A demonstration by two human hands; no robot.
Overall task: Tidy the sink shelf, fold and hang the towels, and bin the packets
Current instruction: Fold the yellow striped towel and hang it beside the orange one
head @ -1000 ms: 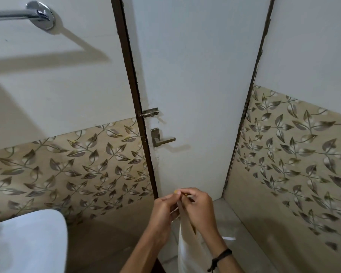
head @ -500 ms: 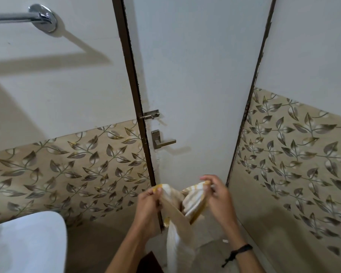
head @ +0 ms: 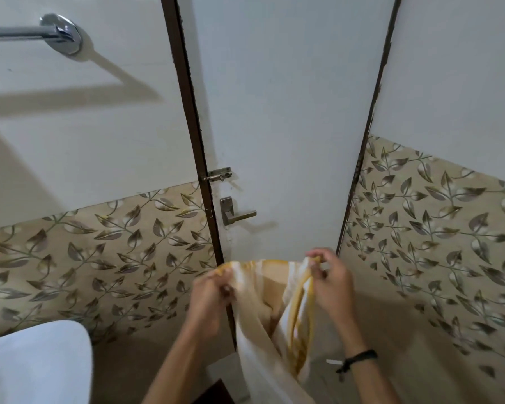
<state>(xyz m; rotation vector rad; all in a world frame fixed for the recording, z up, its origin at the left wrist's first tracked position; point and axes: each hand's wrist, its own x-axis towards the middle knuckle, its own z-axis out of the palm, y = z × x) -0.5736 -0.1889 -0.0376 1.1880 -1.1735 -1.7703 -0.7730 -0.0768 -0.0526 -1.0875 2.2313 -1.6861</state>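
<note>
Before the door, left hand (head: 209, 293) and right hand (head: 330, 282) pinch the cream-and-yellow towel's (head: 270, 310) corners; folding underway, next needs edges matched.

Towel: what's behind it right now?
Behind the towel is the white door; the cloth covers its bottom and part of the brown frame. Some floor with a small white strip shows just right of it. Anything directly behind the hanging cloth is hidden.

The floor (head: 321, 386) is pale beige tile, dim with shadow. A small white strip (head: 333, 362) lies flat on it, close to the right-hand wall. A dark brown corner (head: 216, 392) shows at the bottom edge; what it is cannot be told.
</note>
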